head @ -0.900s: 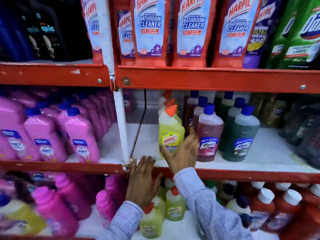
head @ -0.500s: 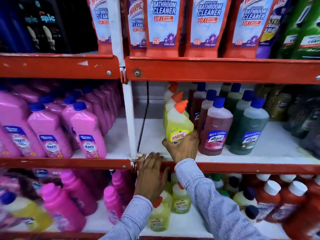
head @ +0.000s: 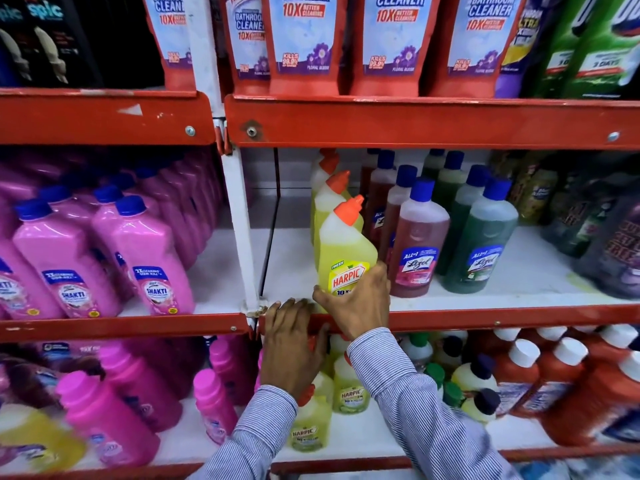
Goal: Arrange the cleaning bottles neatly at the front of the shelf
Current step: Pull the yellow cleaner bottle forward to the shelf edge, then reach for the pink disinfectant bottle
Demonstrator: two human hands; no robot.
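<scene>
racking: red steel rails | boards: white | upright: white post — indoor light

Right hand is sliding the yellow bottle forward toward the red shelf rail, gripping lower.

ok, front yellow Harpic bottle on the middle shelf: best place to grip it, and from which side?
Grip the wide lower body of the yellow bottle at label height, coming from the open shelf front. Its neck narrows to a slanted orange cap, a poor hold, and the pink bottle crowds one side. The right hand already wraps the base; the left hand rests on the shelf edge.
</scene>
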